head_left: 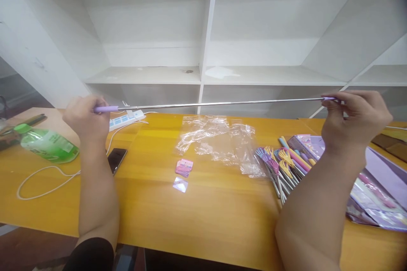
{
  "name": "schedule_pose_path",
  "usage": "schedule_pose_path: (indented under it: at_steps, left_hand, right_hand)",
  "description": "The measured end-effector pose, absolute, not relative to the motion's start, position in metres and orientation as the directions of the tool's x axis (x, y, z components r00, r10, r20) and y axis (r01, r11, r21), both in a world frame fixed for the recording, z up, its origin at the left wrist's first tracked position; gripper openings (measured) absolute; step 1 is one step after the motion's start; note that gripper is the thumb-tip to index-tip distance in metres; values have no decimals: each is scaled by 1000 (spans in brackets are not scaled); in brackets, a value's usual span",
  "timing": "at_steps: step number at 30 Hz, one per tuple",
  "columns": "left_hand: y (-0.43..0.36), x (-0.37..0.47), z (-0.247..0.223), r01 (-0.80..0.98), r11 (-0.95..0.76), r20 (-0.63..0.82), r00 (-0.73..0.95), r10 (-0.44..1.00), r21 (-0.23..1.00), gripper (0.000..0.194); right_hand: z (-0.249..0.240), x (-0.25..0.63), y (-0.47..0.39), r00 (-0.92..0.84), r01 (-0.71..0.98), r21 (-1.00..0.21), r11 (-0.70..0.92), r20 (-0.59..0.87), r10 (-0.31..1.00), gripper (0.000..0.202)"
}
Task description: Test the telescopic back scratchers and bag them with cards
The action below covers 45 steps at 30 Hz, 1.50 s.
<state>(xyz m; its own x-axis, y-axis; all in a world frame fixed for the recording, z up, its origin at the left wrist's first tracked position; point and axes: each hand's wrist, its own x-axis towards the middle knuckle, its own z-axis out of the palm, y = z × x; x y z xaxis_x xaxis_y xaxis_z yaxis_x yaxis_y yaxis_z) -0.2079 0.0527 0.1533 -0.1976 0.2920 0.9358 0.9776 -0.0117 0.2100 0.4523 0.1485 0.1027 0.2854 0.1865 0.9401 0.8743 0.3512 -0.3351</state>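
Observation:
A telescopic back scratcher (219, 103) is stretched out nearly level above the table, its thin metal rod running from one hand to the other. My left hand (87, 114) is closed around its purple handle. At the other end, my right hand (354, 112) pinches the purple head, which the fingers mostly cover. Below my right forearm lies a pile of back scratchers (282, 163) with yellow, purple, pink and blue claw heads and metal rods. Small printed cards (184, 167) sit mid-table, with one pale card (180, 184) apart from the stack.
Crumpled clear plastic bags (219, 142) spread across the wooden table (197, 220). Purple packaging (381, 190) lies on the right. A green bottle (47, 146), a phone (117, 160), a white cable (32, 197) and a power strip (127, 119) are on the left. White shelving (152, 75) stands behind.

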Motion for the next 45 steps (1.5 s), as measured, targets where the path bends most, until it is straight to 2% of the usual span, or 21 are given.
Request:
schedule_pose_path:
  at_steps: [3,6,11,14,17,19,23,31,35,38,41,45]
  left_hand:
    - [52,-205,153,971,22,929,-234,288,238,28]
    - [50,-203,153,978,15,940,-206,270,210,23]
    - [47,-190,153,990,-49,960,-118,254,134,23]
    - [45,-173,152,991,-105,967,-51,250,79,24]
    - [45,-158,150,991,-113,969,-36,243,65,22]
    - [44,-153,151,991,-103,970,-55,238,82,19]
    - [40,-151,154,993,-82,976,-63,211,82,13]
    - [35,-150,156,996,-53,982,-61,178,72,13]
    - [35,-128,147,993,-112,986,40,164,-21,17]
    - [37,-101,136,982,-157,979,128,158,-103,28]
    - [41,-85,127,966,-244,970,140,200,-89,35]
    - [46,-87,125,957,-275,962,160,223,-95,37]
  right_hand:
    - [103,455,152,324,875,-367,317,929,181,11]
    - [104,460,152,317,887,-355,295,933,169,14]
    - [110,453,142,285,904,-288,316,957,59,18]
    - [115,432,133,199,894,-186,408,980,11,14]
    - [121,409,124,150,873,-153,463,988,44,7]
    - [124,400,120,157,870,-170,463,985,67,10]
    - [126,399,118,145,853,-133,504,989,15,19]
    - [126,403,117,147,848,-146,509,988,37,16]
    - [132,372,104,35,789,-12,614,999,-26,13]
    - [135,333,91,-110,734,45,677,993,53,8]
    - [132,301,82,-257,663,94,743,961,107,16]
    - [126,289,85,-309,631,137,763,947,86,27]
